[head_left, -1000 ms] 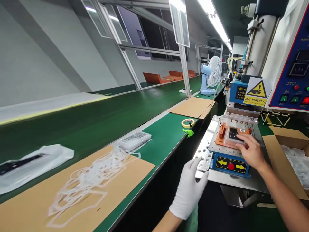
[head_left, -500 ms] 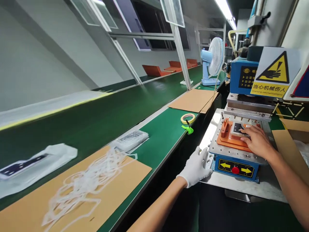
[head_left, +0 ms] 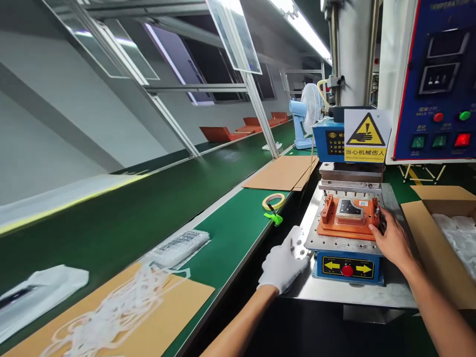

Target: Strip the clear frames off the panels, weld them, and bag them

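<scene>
And the small panel piece [head_left: 350, 209], dark-faced with a clear, pale edge, is seated face up on the orange fixture [head_left: 345, 231], near its middle, apparently held from sliding by the fixture's shape. The fixture's right end is covered by the bare right hand [head_left: 394, 242]: thumb at the front edge, fingers up at the end block, set apart, perhaps for steadying. Whether the block is pinched cannot be told. Out to the left of the fixture, the gloved left hand [head_left: 283, 265] is laid by a perforated metal strip [head_left: 298, 249], thumb and fingers spread, nothing seen gripped; the glove is probably worn for protection.

Below the front of the fixture, a red button [head_left: 347, 270] is set between yellow arrows; behind it, the warning sign [head_left: 366, 136] is hung where it can hardly be missed. A cardboard box [head_left: 422, 233] is kept to the fixture's right, a tape roll [head_left: 283, 200] to its left.

And there's the change! Half a second ago the panel piece was touched by the right hand's fingers; now it is left uncovered, the hand shifted to the fixture's right end. More of the control panel [head_left: 439, 99], above and right of the fixture, is shown too.
</scene>
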`<move>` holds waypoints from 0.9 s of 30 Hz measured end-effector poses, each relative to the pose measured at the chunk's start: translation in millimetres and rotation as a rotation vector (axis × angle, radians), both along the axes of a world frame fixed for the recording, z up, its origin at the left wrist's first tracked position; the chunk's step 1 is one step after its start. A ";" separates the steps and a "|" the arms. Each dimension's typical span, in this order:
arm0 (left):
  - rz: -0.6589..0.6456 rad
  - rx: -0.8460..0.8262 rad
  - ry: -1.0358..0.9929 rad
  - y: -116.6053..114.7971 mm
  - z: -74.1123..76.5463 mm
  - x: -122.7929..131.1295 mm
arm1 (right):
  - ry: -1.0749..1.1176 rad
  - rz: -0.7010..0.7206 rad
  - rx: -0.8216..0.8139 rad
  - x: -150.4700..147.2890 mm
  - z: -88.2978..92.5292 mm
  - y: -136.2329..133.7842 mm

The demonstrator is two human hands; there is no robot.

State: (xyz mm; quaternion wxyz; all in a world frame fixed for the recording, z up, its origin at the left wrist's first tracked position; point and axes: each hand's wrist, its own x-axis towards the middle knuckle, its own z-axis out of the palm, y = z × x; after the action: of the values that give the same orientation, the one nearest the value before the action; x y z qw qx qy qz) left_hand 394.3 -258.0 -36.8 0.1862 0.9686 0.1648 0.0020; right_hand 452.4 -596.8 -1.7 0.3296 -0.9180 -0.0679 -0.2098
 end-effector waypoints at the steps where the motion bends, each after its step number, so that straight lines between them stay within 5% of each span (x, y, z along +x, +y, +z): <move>1: -0.013 -0.039 -0.031 9.0 4.7 -8.0 | -0.006 -0.021 0.008 -0.2 0.5 0.0; 4: -0.083 -0.113 -0.150 35.9 29.5 -26.8 | -0.022 -0.061 0.004 -0.3 2.6 1.5; 7: -0.211 -0.033 -0.334 45.5 70.0 -22.3 | 0.006 -0.107 -0.014 0.4 5.5 4.2; 10: -0.525 0.047 -0.407 30.6 112.3 9.4 | 0.044 -0.111 0.013 1.1 7.3 6.7; 13: -0.824 0.117 -0.369 -1.1 139.5 53.0 | 0.063 -0.090 0.087 0.8 5.7 8.6; 20: -1.002 0.197 -0.037 -72.1 149.6 124.7 | 0.112 -0.096 0.242 -2.0 -0.4 13.7; 27: -0.992 0.339 0.169 -100.2 156.6 145.9 | 0.157 -0.093 0.295 -5.4 5.5 19.7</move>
State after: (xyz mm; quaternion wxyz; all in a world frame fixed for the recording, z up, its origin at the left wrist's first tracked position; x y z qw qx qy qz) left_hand 540.2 -358.2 119.8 -0.0082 0.9435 -0.3015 -0.1376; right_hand 446.9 -577.1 3.8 0.4550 -0.8754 0.0322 -0.1601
